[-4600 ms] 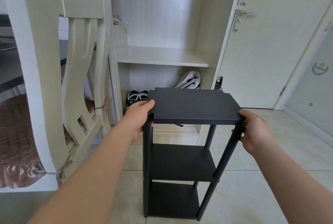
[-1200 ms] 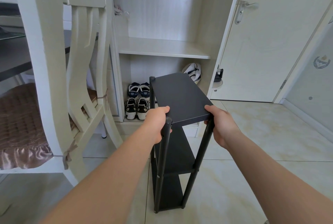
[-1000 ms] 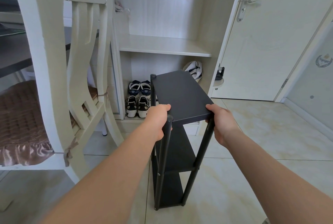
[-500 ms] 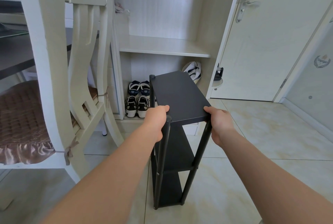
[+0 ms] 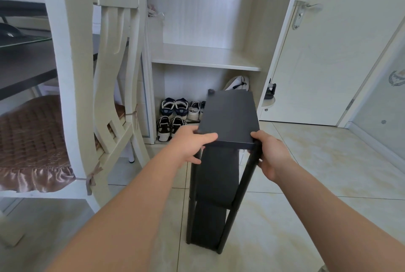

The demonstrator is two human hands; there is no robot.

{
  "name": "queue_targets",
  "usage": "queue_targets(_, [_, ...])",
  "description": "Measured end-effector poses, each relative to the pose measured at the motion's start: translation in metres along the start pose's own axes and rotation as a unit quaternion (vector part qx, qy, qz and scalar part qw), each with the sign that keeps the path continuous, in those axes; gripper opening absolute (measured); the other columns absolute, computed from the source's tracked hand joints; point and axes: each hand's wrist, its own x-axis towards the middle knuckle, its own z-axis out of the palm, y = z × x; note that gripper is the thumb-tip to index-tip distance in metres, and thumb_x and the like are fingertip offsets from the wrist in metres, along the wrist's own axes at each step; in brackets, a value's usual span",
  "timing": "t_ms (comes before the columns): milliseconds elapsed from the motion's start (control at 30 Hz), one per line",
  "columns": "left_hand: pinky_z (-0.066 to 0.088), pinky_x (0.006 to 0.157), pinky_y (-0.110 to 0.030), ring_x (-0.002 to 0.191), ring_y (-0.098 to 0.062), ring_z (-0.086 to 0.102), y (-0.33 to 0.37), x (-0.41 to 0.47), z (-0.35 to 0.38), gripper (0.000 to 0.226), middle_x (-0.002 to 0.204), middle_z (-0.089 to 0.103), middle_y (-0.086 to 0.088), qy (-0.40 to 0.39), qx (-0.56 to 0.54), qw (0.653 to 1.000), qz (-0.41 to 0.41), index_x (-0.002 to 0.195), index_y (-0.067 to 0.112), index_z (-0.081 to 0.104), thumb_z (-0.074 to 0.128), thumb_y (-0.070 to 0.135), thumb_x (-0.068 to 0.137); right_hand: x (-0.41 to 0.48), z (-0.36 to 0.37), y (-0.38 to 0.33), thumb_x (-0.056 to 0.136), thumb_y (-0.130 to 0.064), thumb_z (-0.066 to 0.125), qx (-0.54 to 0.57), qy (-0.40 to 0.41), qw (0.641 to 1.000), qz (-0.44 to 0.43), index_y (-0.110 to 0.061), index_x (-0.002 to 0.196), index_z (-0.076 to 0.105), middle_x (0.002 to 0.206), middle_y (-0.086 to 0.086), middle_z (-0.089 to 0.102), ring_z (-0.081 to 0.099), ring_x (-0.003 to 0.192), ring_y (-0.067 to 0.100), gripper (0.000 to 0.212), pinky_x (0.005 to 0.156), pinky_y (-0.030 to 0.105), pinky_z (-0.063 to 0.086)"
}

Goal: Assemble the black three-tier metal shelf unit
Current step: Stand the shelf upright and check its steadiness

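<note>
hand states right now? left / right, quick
Left hand: grips the near-left corner of the black shelf unit, thumb on the top panel.
Right hand: grips the top of its near-right post.

Matt black metal shelf unit (image 5: 228,118); glossy tile floor (image 5: 306,173) (marbled); satin-trimmed quilted chair cushion (image 5: 28,140).

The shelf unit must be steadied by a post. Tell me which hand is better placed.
Right, probably: the right hand wraps the near right post just under the top shelf; the left hand pinches that shelf's edge.
</note>
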Motion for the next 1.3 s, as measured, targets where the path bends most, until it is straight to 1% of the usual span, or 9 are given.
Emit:
queue_targets(100, [0.057, 0.092, -0.046, 0.104, -0.018, 0.061, -0.005, 0.009, 0.000, 0.018, 0.118, 0.066, -0.006, 0.100, -0.071, 0.992, 0.007, 0.102, 0.021, 0.066, 0.074, 0.030, 0.088, -0.004, -0.006, 0.000, 0.096, -0.019, 0.063, -0.021, -0.105, 0.993, 0.042, -0.009, 0.100, 0.064, 0.086, 0.008, 0.068, 0.068, 0.074, 0.025, 0.011, 0.073, 0.037, 0.056])
queue_targets(167, [0.048, 0.103, -0.049, 0.115, -0.024, 0.057, -0.004, 0.011, 0.009, 0.053, 0.135, 0.057, -0.007, 0.135, -0.070, 0.988, -0.023, 0.129, 0.015, 0.056, 0.071, 0.043, 0.086, 0.000, -0.011, -0.001, 0.096, -0.025, 0.065, -0.019, -0.116, 0.992, 0.041, -0.010, 0.106, 0.065, 0.090, 0.009, 0.071, 0.071, 0.082, 0.029, 0.018, 0.081, 0.041, 0.059])
queue_targets(267, [0.038, 0.109, -0.047, 0.132, -0.030, 0.045, -0.004, 0.011, 0.029, 0.090, 0.144, 0.044, -0.004, 0.090, -0.052, 0.992, -0.066, 0.151, 0.013, 0.026, 0.071, 0.052, 0.084, 0.011, -0.019, -0.006, 0.097, -0.033, 0.065, 0.014, -0.030, 0.999, 0.022, -0.010, 0.109, 0.065, 0.097, 0.010, 0.069, 0.064, 0.073, 0.024, 0.026, 0.066, 0.034, 0.055])
queue_targets(633, [0.037, 0.089, -0.033, 0.105, -0.016, 0.056, -0.002, 0.023, 0.021, 0.028, 0.106, 0.062, 0.009, 0.121, -0.034, 0.992, 0.012, 0.117, 0.023, 0.063, 0.059, 0.040, 0.095, 0.008, -0.005, -0.001, 0.094, -0.033, 0.072, -0.041, -0.023, 0.999, 0.002, -0.004, 0.094, 0.070, 0.076, 0.006, 0.073, 0.064, 0.066, 0.017, 0.029, 0.061, 0.026, 0.053])
queue_targets(800, [0.051, 0.097, -0.044, 0.100, -0.022, 0.069, -0.001, 0.009, 0.051, 0.065, 0.087, 0.077, 0.004, 0.018, -0.070, 0.995, -0.068, 0.121, 0.021, 0.054, 0.062, 0.064, 0.072, 0.019, -0.027, -0.009, 0.094, -0.037, 0.069, -0.078, 0.096, 0.989, -0.076, -0.011, 0.097, 0.068, 0.095, 0.006, 0.072, 0.063, 0.079, 0.020, 0.027, 0.070, 0.030, 0.053])
queue_targets(933, [0.051, 0.098, -0.046, 0.095, -0.023, 0.069, 0.003, 0.013, 0.053, 0.048, 0.070, 0.075, 0.002, 0.041, -0.038, 0.996, -0.070, 0.120, 0.014, 0.054, 0.057, 0.049, 0.088, 0.029, -0.034, -0.007, 0.094, -0.033, 0.068, -0.079, 0.149, 0.979, -0.118, -0.011, 0.110, 0.062, 0.102, 0.003, 0.064, 0.063, 0.101, 0.026, 0.028, 0.090, 0.041, 0.052])
queue_targets(1100, [0.054, 0.083, -0.035, 0.072, -0.020, 0.066, 0.009, 0.012, 0.025, 0.029, 0.073, 0.070, -0.008, 0.039, -0.036, 0.996, -0.071, 0.107, 0.007, 0.061, 0.057, 0.033, 0.096, 0.036, -0.047, -0.006, 0.091, -0.037, 0.070, -0.080, 0.211, 0.957, -0.183, -0.016, 0.138, 0.042, 0.126, 0.001, 0.051, 0.053, 0.121, 0.024, 0.059, 0.104, 0.042, 0.044])
queue_targets(1200, [0.055, 0.094, -0.041, 0.070, -0.021, 0.062, 0.007, 0.013, 0.008, 0.018, 0.074, 0.066, -0.006, 0.063, -0.065, 0.994, -0.062, 0.088, 0.011, 0.062, 0.060, 0.028, 0.093, 0.039, -0.056, -0.007, 0.091, -0.049, 0.067, -0.068, 0.224, 0.956, -0.176, -0.018, 0.155, 0.028, 0.153, 0.002, 0.037, 0.041, 0.139, 0.021, 0.081, 0.117, 0.047, 0.034])
queue_targets(1300, [0.053, 0.075, -0.031, 0.068, -0.017, 0.060, 0.005, 0.015, 0.004, 0.010, 0.084, 0.064, -0.004, 0.110, -0.072, 0.991, -0.020, 0.086, 0.015, 0.061, 0.059, 0.021, 0.093, 0.037, -0.063, -0.009, 0.096, -0.053, 0.058, -0.070, 0.181, 0.972, -0.129, -0.016, 0.134, 0.055, 0.129, 0.005, 0.060, 0.056, 0.115, 0.020, 0.053, 0.097, 0.036, 0.044])
